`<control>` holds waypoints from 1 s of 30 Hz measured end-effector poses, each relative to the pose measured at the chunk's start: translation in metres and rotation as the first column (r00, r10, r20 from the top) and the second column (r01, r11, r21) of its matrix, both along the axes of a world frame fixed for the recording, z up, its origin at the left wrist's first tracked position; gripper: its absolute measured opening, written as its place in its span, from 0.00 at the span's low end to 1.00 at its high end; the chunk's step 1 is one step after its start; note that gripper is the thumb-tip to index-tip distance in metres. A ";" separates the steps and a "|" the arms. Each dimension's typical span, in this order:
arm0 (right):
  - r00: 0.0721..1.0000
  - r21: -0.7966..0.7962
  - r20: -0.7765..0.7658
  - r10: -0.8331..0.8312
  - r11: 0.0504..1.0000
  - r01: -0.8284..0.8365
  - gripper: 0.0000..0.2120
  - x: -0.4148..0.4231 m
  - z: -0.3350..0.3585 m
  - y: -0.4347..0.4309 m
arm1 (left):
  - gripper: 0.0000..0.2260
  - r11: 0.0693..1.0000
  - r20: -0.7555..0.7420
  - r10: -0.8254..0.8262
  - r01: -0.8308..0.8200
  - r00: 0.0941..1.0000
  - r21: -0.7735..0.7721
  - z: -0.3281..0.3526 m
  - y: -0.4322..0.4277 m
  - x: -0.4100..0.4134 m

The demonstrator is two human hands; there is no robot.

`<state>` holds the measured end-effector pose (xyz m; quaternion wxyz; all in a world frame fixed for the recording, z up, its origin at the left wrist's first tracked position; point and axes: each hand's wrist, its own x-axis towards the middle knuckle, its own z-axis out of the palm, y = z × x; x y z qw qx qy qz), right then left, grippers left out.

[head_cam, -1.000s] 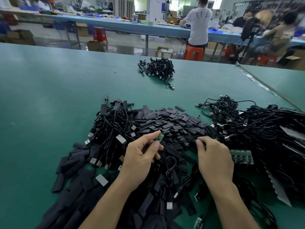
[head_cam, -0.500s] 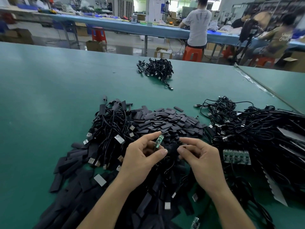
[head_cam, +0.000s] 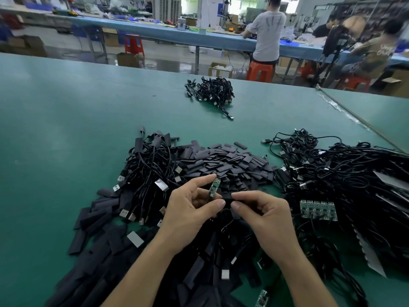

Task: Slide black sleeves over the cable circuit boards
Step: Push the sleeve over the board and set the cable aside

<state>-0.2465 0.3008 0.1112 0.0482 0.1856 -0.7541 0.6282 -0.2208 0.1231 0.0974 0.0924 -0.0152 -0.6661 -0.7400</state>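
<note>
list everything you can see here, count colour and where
table: one, green, under everything
loose sleeves: heap, too many to count, black, centre and near left
cables with plugs: tangled heap, black, left of centre
larger cable heap: one, black, right
small cable bundle: one, black, far centre
board panel: one, green, on the larger cable heap
far bench: one, blue, background
stools: at least three, orange-red, by the far bench
people: several, blurred, at the far bench
circuit board: one, green, pinched by left hand
black sleeve: one, pinched by right hand, beside the board, not yet on it
left hand, right hand: two, bare, near centre
</note>
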 end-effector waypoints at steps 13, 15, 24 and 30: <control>0.993 0.135 -0.101 -0.065 0.988 0.079 0.12 0.002 0.001 0.003 | 0.14 1.000 0.010 -0.013 0.013 1.000 -0.001 0.002 0.000 0.002; 0.991 0.159 -0.104 -0.089 0.982 0.105 0.12 0.000 0.002 0.009 | 0.15 0.998 0.014 -0.027 0.027 1.000 -0.053 0.002 -0.001 0.003; 1.000 0.109 0.001 -0.008 0.994 0.008 0.12 -0.005 -0.001 0.014 | 0.15 0.981 0.016 -0.108 0.109 0.994 -0.159 0.006 -0.003 0.005; 0.999 0.121 0.033 -0.005 0.993 0.001 0.12 -0.005 -0.003 0.015 | 0.05 0.986 0.036 -0.113 0.116 0.993 -0.122 0.007 -0.002 0.003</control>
